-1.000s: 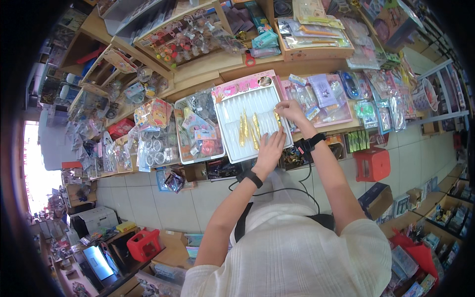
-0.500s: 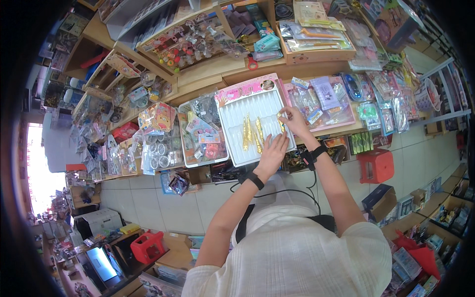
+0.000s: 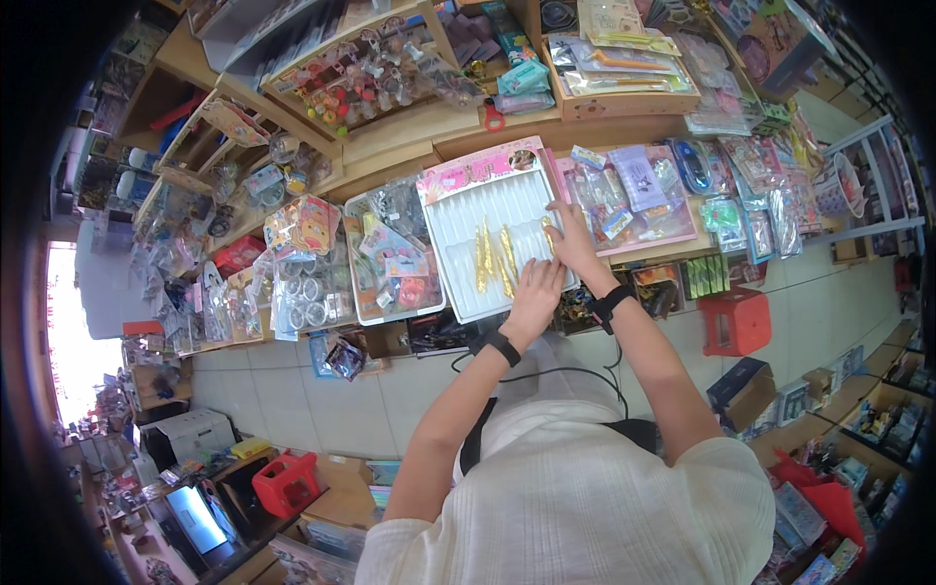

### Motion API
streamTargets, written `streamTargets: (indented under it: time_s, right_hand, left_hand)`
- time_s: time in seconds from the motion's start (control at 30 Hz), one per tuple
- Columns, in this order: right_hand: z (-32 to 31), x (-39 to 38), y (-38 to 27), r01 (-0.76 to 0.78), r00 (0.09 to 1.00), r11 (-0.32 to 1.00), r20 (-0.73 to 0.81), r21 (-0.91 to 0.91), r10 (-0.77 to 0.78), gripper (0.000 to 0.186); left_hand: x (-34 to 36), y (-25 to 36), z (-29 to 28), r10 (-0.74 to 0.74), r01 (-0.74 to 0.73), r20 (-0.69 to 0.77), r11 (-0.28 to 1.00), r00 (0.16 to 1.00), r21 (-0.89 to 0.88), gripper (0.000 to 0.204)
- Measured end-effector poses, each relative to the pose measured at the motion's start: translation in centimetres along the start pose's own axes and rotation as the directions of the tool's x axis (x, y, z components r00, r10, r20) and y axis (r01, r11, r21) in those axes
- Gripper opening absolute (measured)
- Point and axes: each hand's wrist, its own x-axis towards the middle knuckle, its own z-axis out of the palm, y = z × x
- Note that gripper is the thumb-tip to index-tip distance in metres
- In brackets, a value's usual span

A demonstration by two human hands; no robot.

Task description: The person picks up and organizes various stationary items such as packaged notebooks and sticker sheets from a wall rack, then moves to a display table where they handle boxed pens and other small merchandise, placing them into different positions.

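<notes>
A white slotted plastic tray (image 3: 466, 216) with a pink header card (image 3: 485, 168) lies on the display counter in front of me. Several slim gold foil cones (image 3: 485, 255) stand side by side in its lower slots. Near the tray's right edge, my right hand (image 3: 575, 242) has its fingers bent round another gold cone (image 3: 548, 234). My left hand (image 3: 533, 300) rests over the tray's lower right part, fingers stretched out and their tips close to that cone's lower end. Whether those tips touch it is hard to see.
Left of the tray stands a white bin (image 3: 359, 310) of small packaged goods. On its right lies a pink tray (image 3: 655, 244) of bagged items. Wooden shelves rise behind the counter. A red stool (image 3: 733, 322) stands on the floor, and a black cable (image 3: 556, 376) crosses near my waist.
My right hand has drawn slightly down and left along the right-hand gold cone. My left hand stays nearly in place. The whole view has shifted slightly.
</notes>
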Motion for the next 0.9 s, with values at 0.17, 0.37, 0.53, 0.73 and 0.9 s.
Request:
streamTargets:
  time_s: [0.17, 0.37, 0.53, 0.73, 0.9]
  right_hand:
    - [0.5, 0.0, -0.6, 0.025, 0.999, 0.993, 0.036, -0.112, -0.021, 0.030]
    - [0.6, -1.2, -2.8, 0.135, 0.986, 0.965, -0.068, -0.225, -0.154, 0.022]
    - [2.1, -1.8, -5.9, 0.188, 0.975, 0.977, 0.136, -0.097, -0.174, 0.030]
    - [4.1, -1.9, -5.3, 0.168, 0.968, 0.969, 0.216, -0.180, -0.128, 0.030]
    - [3.1, -0.4, -4.1, 0.018, 0.998, 0.958, 0.045, 0.286, -0.032, 0.028]
  left_hand:
    - [-0.2, 0.0, -0.2, -0.032, 0.031, 0.026, 0.999, 0.999, 0.015, 0.058]
    - [-1.8, 0.7, -0.7, -0.073, 0.072, -0.026, 0.997, 0.997, -0.016, 0.058]
    - [-4.6, 1.3, -1.8, -0.184, 0.182, -0.056, 0.982, 0.981, -0.045, 0.057]
    - [-7.4, 1.7, -3.1, -0.332, 0.327, -0.055, 0.941, 0.942, -0.085, 0.055]
    - [-8.3, 1.2, -3.0, -0.340, 0.337, -0.074, 0.940, 0.938, -0.050, 0.053]
